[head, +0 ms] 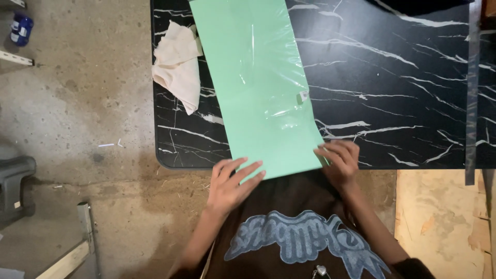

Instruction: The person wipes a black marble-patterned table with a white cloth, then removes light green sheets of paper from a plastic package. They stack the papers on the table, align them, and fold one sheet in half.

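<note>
A long mint-green sheet (258, 82) in clear plastic wrap lies across the black marble-patterned table (392, 82), its near end hanging just over the table's front edge. My left hand (231, 186) rests flat on that near end, fingers spread. At the sheet's near right corner my right hand (339, 161) presses or pinches the edge with curled fingers. A small white tag (303, 96) sits on the sheet's right edge.
A crumpled cream cloth (178, 67) lies on the table left of the sheet. Concrete floor lies to the left, with a blue can (21, 28), a grey plastic object (14, 181) and wooden strips (72, 253). A plywood board (439, 217) lies at the lower right.
</note>
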